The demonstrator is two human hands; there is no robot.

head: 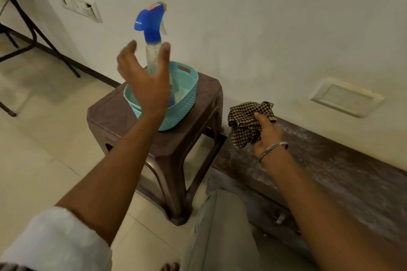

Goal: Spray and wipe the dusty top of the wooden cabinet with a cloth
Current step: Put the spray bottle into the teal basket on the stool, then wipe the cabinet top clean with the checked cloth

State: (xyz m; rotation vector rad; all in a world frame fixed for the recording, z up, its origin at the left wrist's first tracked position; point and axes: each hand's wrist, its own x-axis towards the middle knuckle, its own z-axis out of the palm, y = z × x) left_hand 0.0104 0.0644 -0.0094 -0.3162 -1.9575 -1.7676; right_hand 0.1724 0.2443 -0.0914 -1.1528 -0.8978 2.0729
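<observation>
Head view: A person is reaching the left hand toward a blue-triggered spray bottle that is standing upright in a teal perforated basket on a brown plastic stool. The fingers are spreading open on either side of the bottle's clear neck and gripping nothing; whether they are touching it cannot be told. The right hand, wearing a metal bangle, is clutching a bunched brown-checked cloth just over the near end of the wooden cabinet top. The cabinet top is running along the wall just beside the stool and is showing a pale film of dust.

The bottle is looking tall and light for so shallow a basket. A glancing touch instead of a firm close around the neck is likely to tip it, or to drag the basket across the stool. The cloth is hanging close to the dust, so letting it drop onto the surface before any spraying would probably be scattering powder onto the floor rather than lifting it.
</observation>
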